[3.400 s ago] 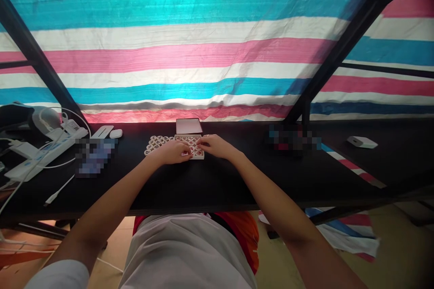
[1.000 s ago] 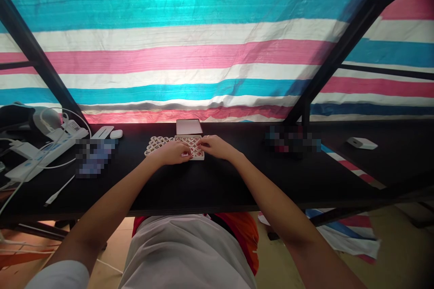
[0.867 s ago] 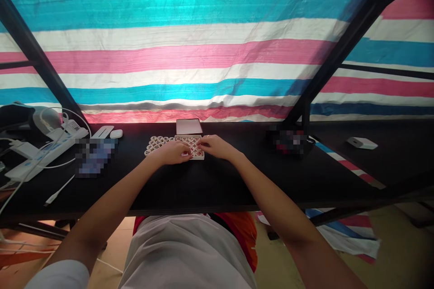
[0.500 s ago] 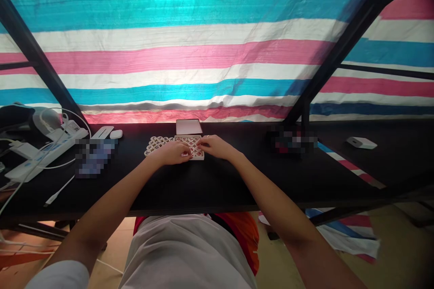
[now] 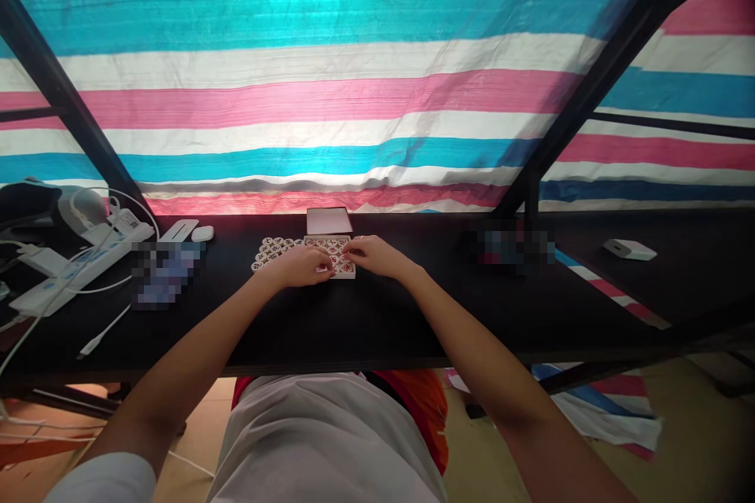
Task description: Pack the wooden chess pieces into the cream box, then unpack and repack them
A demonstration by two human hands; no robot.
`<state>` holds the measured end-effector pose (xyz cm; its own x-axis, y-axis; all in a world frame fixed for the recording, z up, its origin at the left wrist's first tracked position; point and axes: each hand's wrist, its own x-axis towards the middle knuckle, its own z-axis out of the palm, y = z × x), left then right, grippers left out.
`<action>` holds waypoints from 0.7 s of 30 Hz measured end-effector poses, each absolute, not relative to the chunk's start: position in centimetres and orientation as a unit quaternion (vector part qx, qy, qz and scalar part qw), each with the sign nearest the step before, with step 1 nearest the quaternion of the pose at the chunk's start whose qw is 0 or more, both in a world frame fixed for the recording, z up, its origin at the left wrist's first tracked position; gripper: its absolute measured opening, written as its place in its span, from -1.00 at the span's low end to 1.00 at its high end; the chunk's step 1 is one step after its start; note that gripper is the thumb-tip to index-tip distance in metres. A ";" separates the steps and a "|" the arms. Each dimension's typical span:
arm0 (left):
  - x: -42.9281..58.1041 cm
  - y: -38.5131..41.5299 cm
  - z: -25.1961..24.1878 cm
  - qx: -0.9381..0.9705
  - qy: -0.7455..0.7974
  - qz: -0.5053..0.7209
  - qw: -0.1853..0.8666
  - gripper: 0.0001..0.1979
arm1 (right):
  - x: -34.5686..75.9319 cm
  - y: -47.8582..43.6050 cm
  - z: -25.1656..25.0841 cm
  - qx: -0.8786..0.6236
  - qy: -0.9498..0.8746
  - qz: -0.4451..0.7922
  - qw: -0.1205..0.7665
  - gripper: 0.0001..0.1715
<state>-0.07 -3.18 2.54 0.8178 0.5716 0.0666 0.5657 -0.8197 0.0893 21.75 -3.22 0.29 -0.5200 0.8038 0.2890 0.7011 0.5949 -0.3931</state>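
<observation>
Striped tarp [image 5: 330,106], black table [image 5: 354,330], round pieces [image 5: 274,249]

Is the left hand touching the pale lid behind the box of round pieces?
Apart. In the head view, the back row of red-marked pieces shows between the left hand and the lid.

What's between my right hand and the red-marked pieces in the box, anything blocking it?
Nothing visible: your right hand reaches in over the right side of the box, right by the red-marked pieces. Your left hand hides some from the other side.
</observation>
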 end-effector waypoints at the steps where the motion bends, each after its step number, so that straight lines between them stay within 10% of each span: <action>1: -0.1 -3.2 2.5 0.952 0.300 0.045 0.032 -0.71 | 21.7 -3.3 0.3 -0.437 -0.864 0.115 0.224 -0.76; 21: 0.1 -3.6 3.2 0.952 0.304 0.030 0.029 -0.72 | 21.9 -3.1 0.1 -0.430 -0.865 0.111 0.232 -0.78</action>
<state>0.11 -3.58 3.24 0.8137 0.5799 0.0402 0.5764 -0.8139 0.0727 21.86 -3.10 0.12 -0.5226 0.7962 0.3050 0.6930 0.6050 -0.3921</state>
